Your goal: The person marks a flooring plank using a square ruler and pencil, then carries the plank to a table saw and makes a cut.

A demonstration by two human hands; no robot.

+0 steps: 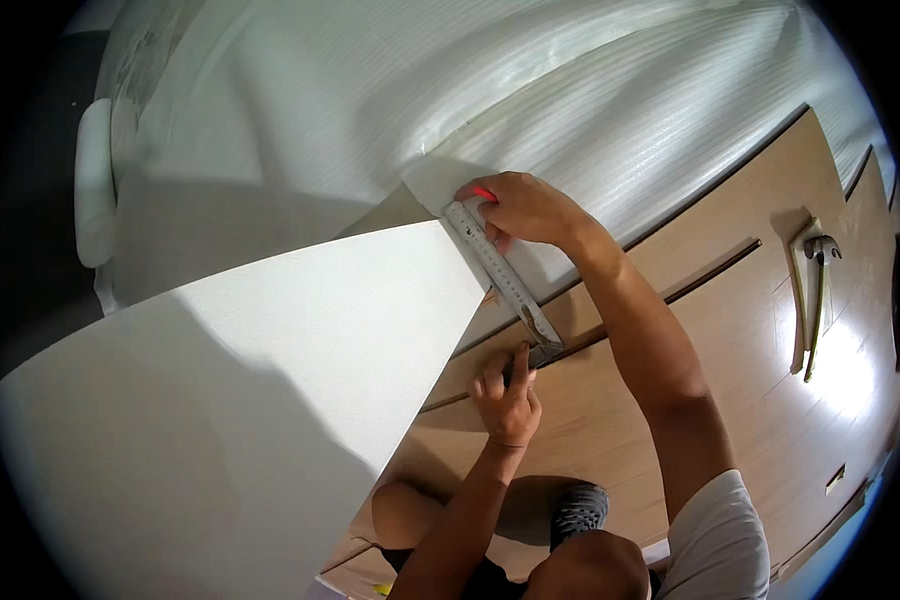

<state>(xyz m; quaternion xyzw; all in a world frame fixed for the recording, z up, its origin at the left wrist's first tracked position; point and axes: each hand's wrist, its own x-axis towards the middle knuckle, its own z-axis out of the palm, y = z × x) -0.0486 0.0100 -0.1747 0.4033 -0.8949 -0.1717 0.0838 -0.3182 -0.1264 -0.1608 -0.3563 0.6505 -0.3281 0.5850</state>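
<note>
A metal try square [500, 270] lies slantwise, its marked blade along the narrow end of a large white board [270, 360]. My left hand [507, 402] is closed around the square's dark stock at the near end, with the index finger stretched onto it. At the far end of the blade, my right hand [530, 208] pinches a slim red marking tool, pen or pencil [484, 193], beside the board's corner. The tool's tip is hard to make out. The white board fills the left foreground and covers part of the floor.
Wood-look floor planks [610, 420] run to the right, with a loose dark-edged strip of plank [715, 270]. A claw hammer [820, 270] lies there beside a pale strip [798, 290]. Wrinkled foam underlay [300, 110] spreads beyond; a white roll [95, 180] is at the far left.
</note>
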